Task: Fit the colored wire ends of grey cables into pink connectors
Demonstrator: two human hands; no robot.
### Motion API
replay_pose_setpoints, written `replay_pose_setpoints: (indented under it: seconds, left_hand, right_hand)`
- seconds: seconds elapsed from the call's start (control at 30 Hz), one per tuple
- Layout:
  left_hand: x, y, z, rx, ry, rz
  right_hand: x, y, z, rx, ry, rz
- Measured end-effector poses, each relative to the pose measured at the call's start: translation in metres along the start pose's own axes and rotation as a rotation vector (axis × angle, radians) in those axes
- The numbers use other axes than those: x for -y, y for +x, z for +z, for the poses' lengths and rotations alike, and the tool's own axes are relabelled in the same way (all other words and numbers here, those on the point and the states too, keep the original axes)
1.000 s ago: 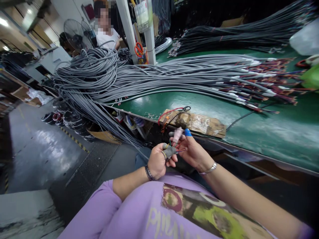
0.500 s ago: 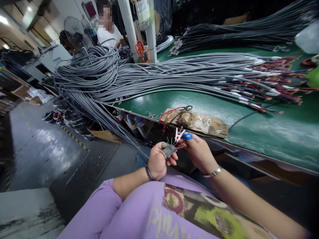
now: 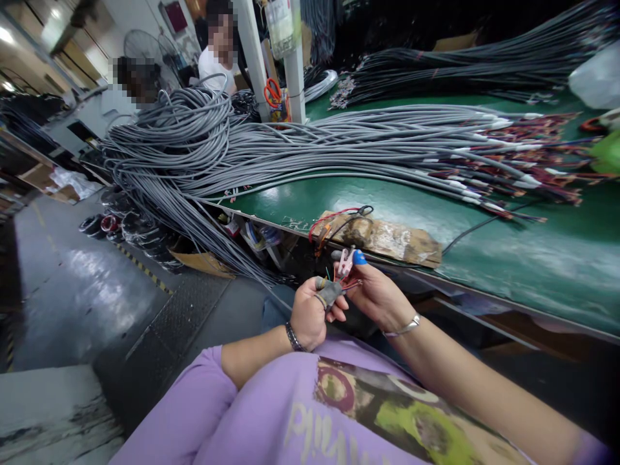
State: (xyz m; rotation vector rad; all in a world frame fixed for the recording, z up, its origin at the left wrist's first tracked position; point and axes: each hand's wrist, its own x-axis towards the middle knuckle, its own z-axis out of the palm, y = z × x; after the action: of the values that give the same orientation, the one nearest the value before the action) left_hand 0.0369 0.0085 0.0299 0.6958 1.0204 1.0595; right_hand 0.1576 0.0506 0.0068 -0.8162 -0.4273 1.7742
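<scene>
My left hand (image 3: 310,313), with grey covers on its thumb and finger, is closed round the end of a grey cable. Thin red and green wires (image 3: 349,284) fan out from that grip. Close beside it, my right hand (image 3: 380,294), with blue tape on a fingertip, pinches a pale pink clip (image 3: 345,261) right above the wires. Whether the clip's jaws bite a wire, I cannot tell. Just beyond my hands, a worn wooden block (image 3: 397,242) wrapped in tape lies at the bench edge, with red and black leads (image 3: 334,223) at its left end.
Grey cables (image 3: 339,145) with stripped ends stretch across the green bench (image 3: 484,271). Darker cables (image 3: 450,71) lie behind them. A white post (image 3: 294,84) bears orange-handled scissors (image 3: 272,92). Two people are at the back left. Wire coils (image 3: 138,236) lie on the floor.
My right hand has moved slightly left and closer to my left hand. The clip's two arms, spread apart before, are now pressed nearer together. A second person's head has appeared at the back left.
</scene>
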Motion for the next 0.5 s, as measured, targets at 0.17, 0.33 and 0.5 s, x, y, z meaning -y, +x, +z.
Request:
replay_pose_setpoints:
  seconds: [0.17,0.33,0.5]
  left_hand:
    - [-0.0002,-0.0003,0.0006,-0.010,-0.014,0.006]
    - [0.0021,0.0005,-0.0004,-0.006,-0.002,0.012]
    - [0.0017,0.0012,0.0007,-0.001,0.050,-0.016]
  right_hand:
    - [-0.0011,0.0005,-0.0008,0.020,-0.014,-0.019]
    - [-0.0021,0.0011,-0.0009,-0.002,0.020,-0.018]
    - [-0.0021,0.0003,0.0015,-0.034,0.036,-0.018]
